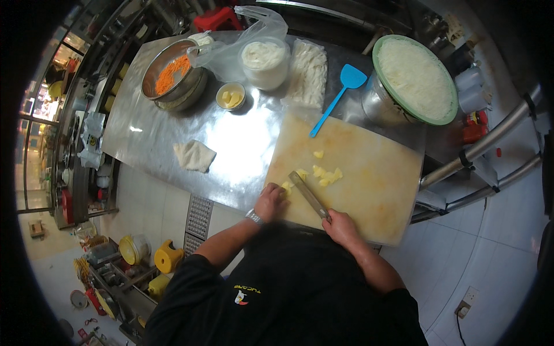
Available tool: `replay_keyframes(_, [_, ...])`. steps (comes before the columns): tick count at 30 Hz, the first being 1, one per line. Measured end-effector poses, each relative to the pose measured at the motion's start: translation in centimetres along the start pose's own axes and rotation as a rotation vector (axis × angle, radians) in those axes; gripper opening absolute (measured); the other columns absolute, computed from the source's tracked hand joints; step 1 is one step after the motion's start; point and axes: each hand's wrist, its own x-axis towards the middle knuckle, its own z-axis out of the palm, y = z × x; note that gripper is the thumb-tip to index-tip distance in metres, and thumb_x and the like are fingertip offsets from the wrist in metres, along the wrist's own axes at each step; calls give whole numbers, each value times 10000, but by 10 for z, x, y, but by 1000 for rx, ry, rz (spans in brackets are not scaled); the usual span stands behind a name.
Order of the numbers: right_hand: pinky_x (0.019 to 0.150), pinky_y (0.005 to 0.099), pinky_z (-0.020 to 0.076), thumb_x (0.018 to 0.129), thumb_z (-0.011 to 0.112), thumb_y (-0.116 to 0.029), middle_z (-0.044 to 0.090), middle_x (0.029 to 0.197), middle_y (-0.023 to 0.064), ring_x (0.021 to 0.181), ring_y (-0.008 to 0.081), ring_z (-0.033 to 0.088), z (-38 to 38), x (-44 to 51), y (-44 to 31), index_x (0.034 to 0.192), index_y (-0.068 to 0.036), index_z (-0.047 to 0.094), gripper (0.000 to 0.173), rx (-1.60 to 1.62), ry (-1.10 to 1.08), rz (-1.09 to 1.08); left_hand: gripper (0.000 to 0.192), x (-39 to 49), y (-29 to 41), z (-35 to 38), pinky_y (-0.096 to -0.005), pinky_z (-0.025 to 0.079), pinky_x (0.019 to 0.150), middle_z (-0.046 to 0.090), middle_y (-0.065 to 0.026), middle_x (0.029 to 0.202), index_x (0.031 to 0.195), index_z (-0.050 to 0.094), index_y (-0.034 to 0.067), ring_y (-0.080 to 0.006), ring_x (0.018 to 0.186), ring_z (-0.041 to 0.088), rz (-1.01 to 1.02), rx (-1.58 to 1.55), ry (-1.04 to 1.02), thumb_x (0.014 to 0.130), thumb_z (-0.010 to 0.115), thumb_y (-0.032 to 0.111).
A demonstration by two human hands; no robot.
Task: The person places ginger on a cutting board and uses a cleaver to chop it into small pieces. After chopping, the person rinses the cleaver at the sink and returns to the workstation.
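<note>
A kitchen knife (pixel 309 194) is gripped by its handle in my right hand (pixel 342 227), its blade angled up and left over a pale cutting board (pixel 376 181). My left hand (pixel 271 202), with a metal watch at the wrist, rests at the board's left edge with curled fingers against a yellow piece (pixel 287 187). What lies under those fingers is hidden. More yellow pieces (pixel 327 175) are scattered beyond the blade, and a single one (pixel 318 154) lies farther up. A blue plastic spatula (pixel 342 93) has its handle tip over the board's far edge.
The steel table (pixel 143 125) holds a folded cloth (pixel 194 156), a small bowl of yellow pieces (pixel 230 96), a metal bowl with shredded orange food (pixel 166 69), a white-filled tub (pixel 264 62) and a plastic-wrapped pack (pixel 306 73). At right, a green tray of white shreds (pixel 415 80) sits on a metal pot.
</note>
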Motion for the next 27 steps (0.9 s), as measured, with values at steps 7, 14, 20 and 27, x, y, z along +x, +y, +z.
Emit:
replay_keyframes(7, [765, 522, 528, 905, 622, -239, 678, 876, 238, 846, 442, 654, -3, -5, 5, 987, -27, 649, 229, -43, -38, 16, 376, 5, 7, -4, -448, 521, 831, 651, -136, 1031, 1162, 645, 58, -356, 947, 618, -84, 112, 23, 830, 760, 190])
replay_keyframes(14, [665, 508, 532, 853, 678, -229, 671, 766, 221, 746, 444, 659, 0, -11, 16, 886, -19, 630, 218, -119, 32, -80, 292, 9, 14, -3, -442, 517, 840, 678, -121, 964, 1091, 681, 61, -345, 925, 633, -185, 110, 11, 848, 754, 206])
replay_keyframes(20, [667, 503, 537, 851, 682, -230, 674, 762, 216, 744, 433, 666, -1, -11, 17, 886, -26, 634, 213, -109, 46, -71, 280, 7, 13, -2, -449, 515, 848, 676, -133, 960, 1058, 679, 49, -362, 934, 630, -235, 125, -10, 847, 749, 220])
replay_keyframes(27, [680, 498, 538, 855, 678, -232, 676, 771, 210, 752, 429, 667, -2, -9, 20, 899, -28, 638, 213, -143, 38, -73, 206, 5, 8, -8, -436, 549, 781, 693, -154, 950, 1030, 695, 32, -356, 861, 669, -252, 47, 98, 882, 708, 175])
